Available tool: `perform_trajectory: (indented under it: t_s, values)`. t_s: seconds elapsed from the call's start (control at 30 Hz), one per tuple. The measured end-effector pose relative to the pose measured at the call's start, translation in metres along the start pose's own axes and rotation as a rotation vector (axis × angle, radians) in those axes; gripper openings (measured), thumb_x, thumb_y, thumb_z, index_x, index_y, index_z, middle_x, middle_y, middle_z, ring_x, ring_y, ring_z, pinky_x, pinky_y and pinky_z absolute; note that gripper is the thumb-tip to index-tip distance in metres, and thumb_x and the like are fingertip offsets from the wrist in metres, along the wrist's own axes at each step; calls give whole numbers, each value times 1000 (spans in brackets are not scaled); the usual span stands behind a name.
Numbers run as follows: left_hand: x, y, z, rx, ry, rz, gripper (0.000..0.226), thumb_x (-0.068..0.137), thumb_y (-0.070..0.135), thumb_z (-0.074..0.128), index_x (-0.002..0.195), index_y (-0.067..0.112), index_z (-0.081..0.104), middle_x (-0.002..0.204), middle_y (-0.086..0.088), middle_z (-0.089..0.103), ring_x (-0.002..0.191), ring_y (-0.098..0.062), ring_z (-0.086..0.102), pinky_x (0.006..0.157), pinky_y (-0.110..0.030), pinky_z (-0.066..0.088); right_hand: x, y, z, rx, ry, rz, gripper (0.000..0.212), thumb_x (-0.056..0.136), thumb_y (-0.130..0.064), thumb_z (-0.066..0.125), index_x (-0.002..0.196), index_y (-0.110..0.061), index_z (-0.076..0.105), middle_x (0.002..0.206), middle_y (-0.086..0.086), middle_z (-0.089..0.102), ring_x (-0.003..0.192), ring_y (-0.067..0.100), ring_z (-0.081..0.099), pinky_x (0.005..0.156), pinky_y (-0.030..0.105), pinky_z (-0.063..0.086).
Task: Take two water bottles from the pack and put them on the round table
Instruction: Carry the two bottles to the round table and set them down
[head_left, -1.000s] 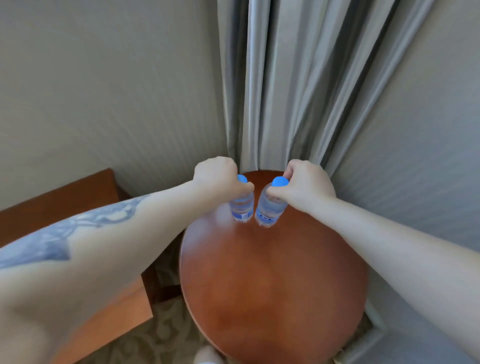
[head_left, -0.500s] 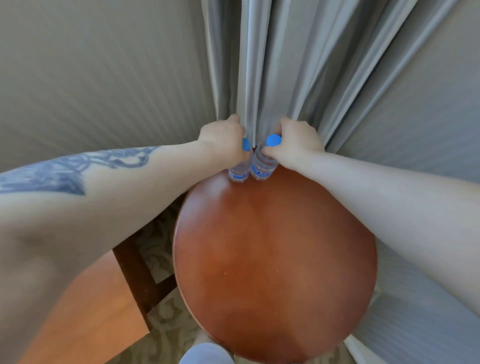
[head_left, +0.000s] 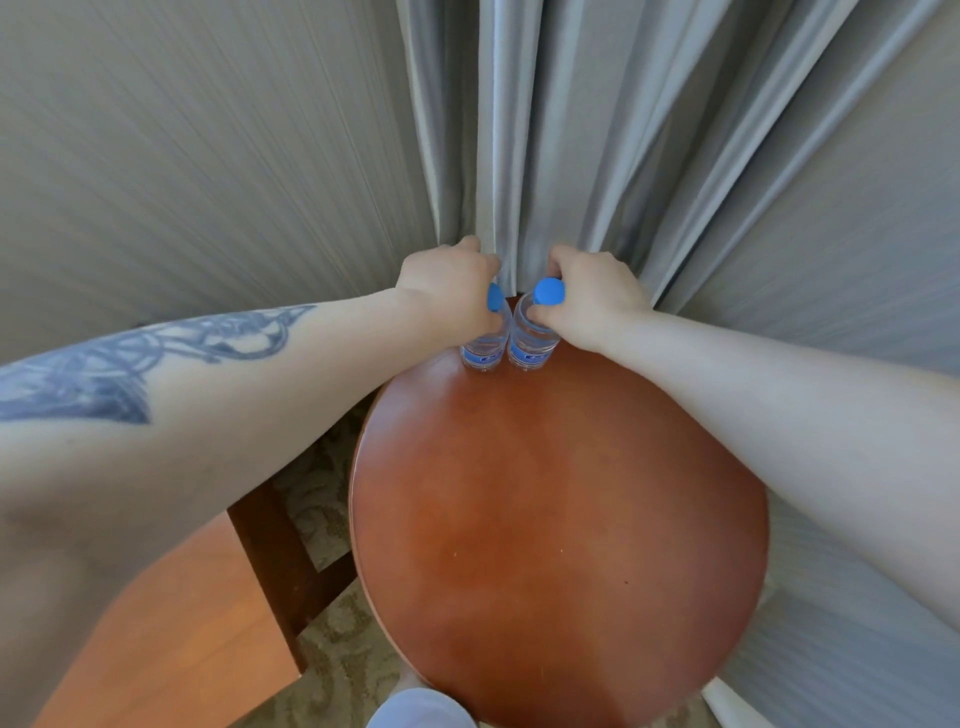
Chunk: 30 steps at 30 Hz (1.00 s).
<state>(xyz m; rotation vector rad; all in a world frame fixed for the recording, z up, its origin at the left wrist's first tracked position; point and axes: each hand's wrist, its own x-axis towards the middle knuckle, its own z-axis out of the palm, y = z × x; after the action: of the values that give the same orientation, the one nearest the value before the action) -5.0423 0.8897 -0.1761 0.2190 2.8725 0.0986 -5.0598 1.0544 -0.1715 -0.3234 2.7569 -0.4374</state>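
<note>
Two small clear water bottles with blue caps and blue labels stand side by side at the far edge of the round reddish-brown wooden table (head_left: 561, 519). My left hand (head_left: 447, 286) is wrapped around the neck of the left bottle (head_left: 484, 349). My right hand (head_left: 592, 296) grips the neck of the right bottle (head_left: 532, 340), whose cap shows fully. Both bottle bases touch the tabletop. The pack is out of view.
Grey curtains (head_left: 571, 130) hang right behind the bottles, with striped wall to the left. A second wooden table (head_left: 171, 639) with a dark leg stands at lower left over patterned carpet (head_left: 332, 654).
Both hands carried the bottles from above the table's middle to its far edge and lowered them onto the top. The view has shifted forward over the table.
</note>
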Motion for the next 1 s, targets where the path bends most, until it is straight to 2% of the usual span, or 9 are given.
perform_trajectory:
  t_s: [0.07,0.17,0.23,0.37,0.43,0.53,0.7,0.83,1.0]
  values:
    - [-1,-1,1,-26,-2,-36,38,80,45,60,101,15,55,93,-3,49,73,-24,47,51,-30,29,2,-1,1,4,-16,3,31,76,-31,70,93,-15,49,83,6,59,74,28,56,44,27,31]
    - [0,-1,2,-78,1,-77,34,79,44,61,93,16,50,90,-5,60,72,-26,52,52,-31,35,5,1,-2,-37,-61,-5,34,75,-31,70,95,-12,49,84,8,59,74,28,56,50,30,36]
    - [0,-1,2,-113,10,-92,35,78,42,64,99,14,56,91,-6,64,72,-27,54,55,-32,38,7,2,-2,-74,-71,-16,37,76,-33,70,99,-11,52,85,9,60,74,28,56,53,31,38]
    - [-1,-1,4,-158,22,-89,32,80,33,65,104,11,61,95,-10,67,75,-28,57,57,-33,40,4,-1,5,-54,-29,-34,33,78,-31,69,92,-11,47,81,9,56,72,29,55,46,28,33]
    - [-2,0,6,-167,23,-83,32,81,31,65,105,10,61,94,-10,67,77,-29,59,57,-34,41,4,-3,8,-53,-3,-37,32,79,-30,69,92,-11,47,81,9,56,73,29,55,49,29,35]
    - [-3,2,8,-170,37,-82,28,82,30,65,98,8,58,87,-10,61,71,-28,52,56,-34,37,4,-4,8,-73,10,-26,31,80,-28,69,91,-9,47,81,10,54,72,29,54,51,30,36]
    - [-3,3,9,-182,58,-84,28,81,31,65,95,7,58,79,-6,53,69,-27,50,55,-33,36,4,-2,6,-117,-11,-79,33,83,-26,69,100,-5,50,81,11,53,72,30,54,51,29,35]
    - [-4,3,8,-202,62,-111,30,80,32,66,95,7,59,81,-7,56,71,-29,54,56,-34,38,5,-3,3,-158,-24,-119,32,84,-25,69,101,-6,49,84,13,54,78,34,58,57,33,37]
    - [-4,4,3,-243,60,-156,31,79,31,69,96,6,61,90,-12,65,73,-29,54,58,-35,41,7,-5,2,-185,-7,-125,34,85,-24,69,106,-4,50,99,21,64,88,39,61,60,35,39]
